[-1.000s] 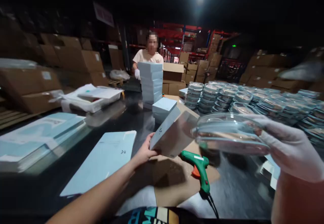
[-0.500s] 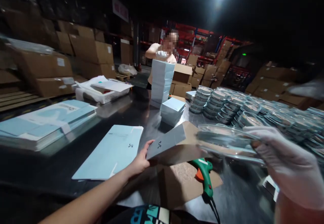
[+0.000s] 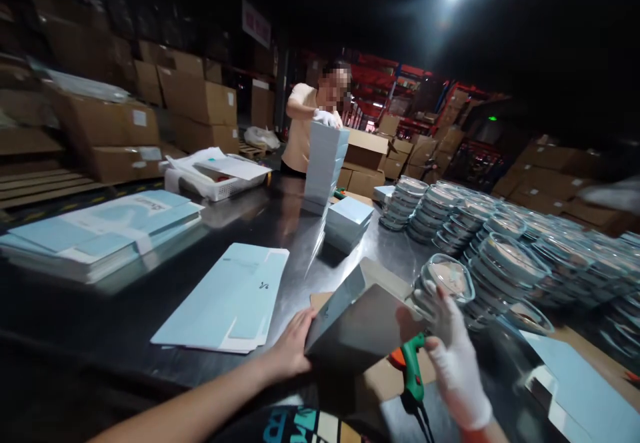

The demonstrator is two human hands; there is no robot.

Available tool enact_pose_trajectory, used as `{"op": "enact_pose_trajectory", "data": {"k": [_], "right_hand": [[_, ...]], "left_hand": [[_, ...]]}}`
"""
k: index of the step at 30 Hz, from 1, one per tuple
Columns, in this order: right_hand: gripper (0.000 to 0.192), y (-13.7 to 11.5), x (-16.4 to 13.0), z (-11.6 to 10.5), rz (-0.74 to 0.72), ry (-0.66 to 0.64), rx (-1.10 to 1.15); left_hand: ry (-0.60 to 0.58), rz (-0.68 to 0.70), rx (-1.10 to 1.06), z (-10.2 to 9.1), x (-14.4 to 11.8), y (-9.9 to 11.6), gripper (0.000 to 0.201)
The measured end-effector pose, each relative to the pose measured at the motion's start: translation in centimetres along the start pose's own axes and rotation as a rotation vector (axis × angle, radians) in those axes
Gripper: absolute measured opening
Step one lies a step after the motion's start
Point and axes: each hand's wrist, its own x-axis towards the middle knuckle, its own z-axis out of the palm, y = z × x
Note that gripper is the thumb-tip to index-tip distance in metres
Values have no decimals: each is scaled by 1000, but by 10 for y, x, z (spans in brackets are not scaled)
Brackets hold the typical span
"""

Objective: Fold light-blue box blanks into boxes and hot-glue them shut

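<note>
My left hand (image 3: 295, 343) is bare and closed on the left end of a light blue-grey carton (image 3: 357, 329), held tilted above the table. At the carton's right, open end is my right hand (image 3: 457, 356) in a white glove, fingers apart and nothing seen in it. The carton walls hide what is inside. Just beyond the glove sits a round clear plastic container (image 3: 447, 276). Below the carton, a green glue gun (image 3: 414, 369) with an orange trigger lies on cardboard. Flat blue carton blanks (image 3: 220, 299) lie left of my left hand.
Many stacked clear containers (image 3: 513, 263) fill the right side. A bundle of blue blanks (image 3: 105, 229) and a white basket (image 3: 225, 188) stand left. Beyond a tall carton stack (image 3: 325, 166) and a short one (image 3: 347, 223), a co-worker (image 3: 303, 123) rests a gloved hand on top.
The clear container has left my right hand, which has opened and moved left to the carton. My left hand still holds the carton, now lower in view. The co-worker has leaned in.
</note>
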Motion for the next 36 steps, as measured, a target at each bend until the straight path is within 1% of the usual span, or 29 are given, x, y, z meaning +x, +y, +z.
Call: {"op": "enact_pose_trajectory", "data": {"k": [2,4,6,8,9,10,11,12,13,14,16,17,18,20,21,22,23,25,26,27,28,30,31,32,33,34,35,36], "right_hand": [[86,12,-26,31,-45,77,-87],[91,17,-40,65,-110,167,-72],[95,15,-44,93,-116,226,30],[95,12,-42,110,-34,218,144],[91,11,-40,115,14,190,188],[85,10,-39,116,61,150,223],[77,8,-37,116,100,102,255],[70,7,-35,115,135,52,292],[64,6,-32,113,169,10,336],[62,4,-29,112,207,-27,386],[65,1,-22,112,309,-42,459],[65,1,-17,114,363,-22,464],[62,0,-13,118,414,16,449],[52,-1,-6,128,477,123,406],[52,-1,-3,134,478,170,404],[56,-1,-1,138,460,198,418],[64,-1,0,140,435,205,436],[76,1,2,136,381,154,442],[76,4,3,129,356,110,408],[72,8,4,118,331,61,340],[69,13,5,105,304,17,236],[64,25,7,74,275,-61,-80],[61,31,6,59,303,-107,-281],[58,37,3,46,371,-184,-475],[55,42,-1,35,468,-290,-637],[53,47,-7,27,577,-412,-746],[54,52,-13,22,680,-514,-791],[59,57,-20,18,761,-582,-781]], "left_hand": [[37,31,-31,-5,1,-9,97],[73,60,-93,-8,0,-16,93],[87,114,-157,-11,-1,-19,100],[167,198,-205,-12,-3,-18,114],[235,237,-213,-13,-4,-15,117],[313,269,-210,-14,-5,-11,117],[380,294,-191,-17,-6,-5,112],[412,311,-159,-21,-6,3,103],[402,331,-128,-25,-6,12,91],[360,353,-106,-30,-5,23,79],[269,387,-106,-37,-2,45,62],[247,386,-126,-38,-1,54,61],[264,372,-161,-38,-1,61,65],[380,317,-249,-34,-2,68,79],[430,288,-273,-32,-4,68,86],[448,265,-268,-30,-7,66,92],[430,249,-234,-31,-10,63,93],[325,230,-117,-36,-14,57,84],[288,224,-65,-40,-16,54,78],[283,223,-32,-44,-17,52,73],[307,228,-15,-48,-17,51,70],[390,260,6,-56,-18,48,67],[425,279,16,-58,-19,46,67],[447,290,25,-60,-19,44,67],[461,288,30,-61,-19,42,68],[467,275,31,-62,-19,39,69],[466,256,27,-62,-18,36,72],[460,237,21,-62,-17,34,74]]}}
